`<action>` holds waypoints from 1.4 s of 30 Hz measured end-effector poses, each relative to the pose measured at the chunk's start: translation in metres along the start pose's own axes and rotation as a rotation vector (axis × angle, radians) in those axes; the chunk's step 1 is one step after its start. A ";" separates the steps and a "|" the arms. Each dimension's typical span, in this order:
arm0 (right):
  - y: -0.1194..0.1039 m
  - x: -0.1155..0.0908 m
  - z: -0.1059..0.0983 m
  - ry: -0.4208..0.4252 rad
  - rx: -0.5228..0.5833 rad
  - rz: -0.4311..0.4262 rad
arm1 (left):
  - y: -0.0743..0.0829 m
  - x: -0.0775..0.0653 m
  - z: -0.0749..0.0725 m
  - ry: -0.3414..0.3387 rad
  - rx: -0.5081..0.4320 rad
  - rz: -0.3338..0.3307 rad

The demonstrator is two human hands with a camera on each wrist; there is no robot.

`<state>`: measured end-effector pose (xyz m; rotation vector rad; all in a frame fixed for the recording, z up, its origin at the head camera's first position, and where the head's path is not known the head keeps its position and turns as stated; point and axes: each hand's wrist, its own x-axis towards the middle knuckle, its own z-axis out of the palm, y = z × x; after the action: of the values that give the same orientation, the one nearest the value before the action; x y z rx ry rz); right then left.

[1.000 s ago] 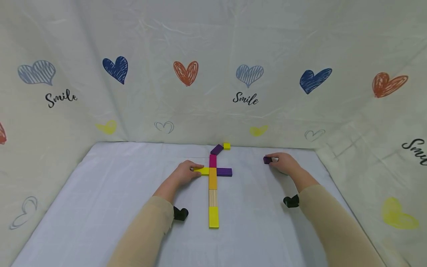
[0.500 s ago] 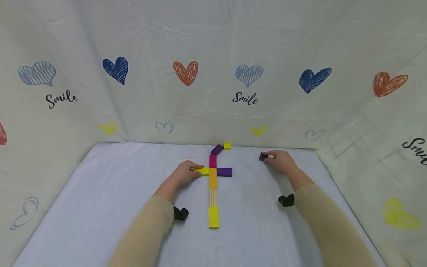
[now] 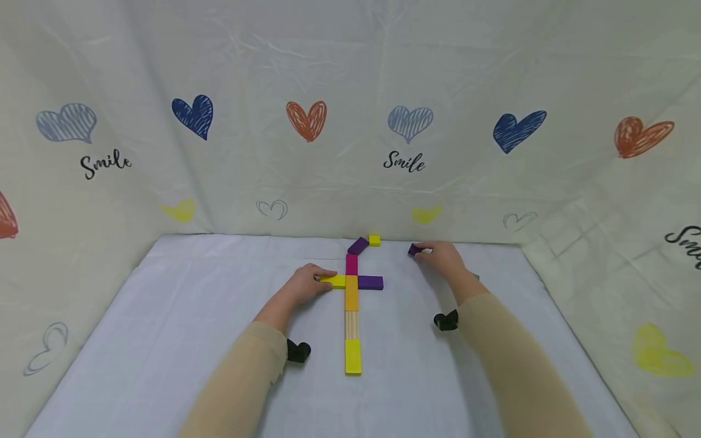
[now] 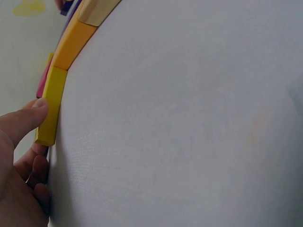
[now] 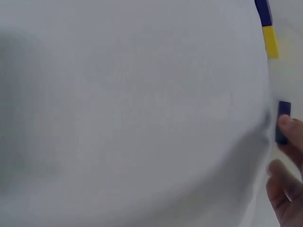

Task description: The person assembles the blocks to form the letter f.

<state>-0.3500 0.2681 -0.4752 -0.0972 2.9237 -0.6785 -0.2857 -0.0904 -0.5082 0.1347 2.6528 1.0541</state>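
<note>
In the head view my right hand [image 3: 442, 260] pinches a dark purple block [image 3: 414, 250] at the back of the table, right of the small yellow block [image 3: 375, 240]. My left hand [image 3: 303, 285] holds the outer end of a yellow block [image 3: 338, 281], thumb and finger on its sides. That block meets an orange block [image 3: 352, 293], with a purple block [image 3: 370, 283] opposite. A pink block [image 3: 352, 264] and a slanted purple block [image 3: 358, 246] continue behind. In the right wrist view the held purple block [image 5: 283, 122] appears apart from the row.
A plain wood block [image 3: 352, 325] and a yellow block [image 3: 353, 357] extend the row towards the front. Behind the right wrist a bit of something green [image 3: 476, 277] shows. White cloth [image 3: 164, 340] covers the table, and a printed curtain [image 3: 350, 182] stands behind it.
My right hand has carried the purple block leftward and slightly back, closer to the small yellow block, turning it a little. The left hand stays on its yellow block.
</note>
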 end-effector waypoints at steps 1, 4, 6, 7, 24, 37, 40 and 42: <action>-0.004 0.001 0.002 0.000 0.010 0.006 | 0.000 0.000 0.000 -0.001 0.001 0.004; -0.016 0.004 0.008 0.006 0.043 0.022 | 0.001 -0.001 -0.001 -0.005 -0.003 0.003; -0.023 0.005 0.012 0.007 0.051 0.032 | 0.001 -0.002 -0.001 -0.007 -0.008 0.003; -0.026 0.006 0.013 0.012 0.049 0.032 | 0.001 -0.002 -0.001 -0.008 -0.013 0.000; -0.059 0.021 0.038 0.039 0.020 0.003 | 0.004 -0.008 -0.003 -0.004 -0.014 0.009; -0.066 0.022 0.041 0.063 -0.009 0.016 | 0.004 -0.007 -0.003 0.009 -0.021 0.018; -0.065 0.023 0.041 0.058 -0.016 0.010 | 0.004 -0.008 -0.004 0.007 -0.018 0.019; -0.064 0.023 0.041 0.053 -0.012 0.010 | 0.004 -0.008 -0.004 0.003 -0.018 0.021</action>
<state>-0.3649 0.1904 -0.4862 -0.0669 2.9768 -0.6716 -0.2797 -0.0918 -0.5011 0.1581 2.6499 1.0853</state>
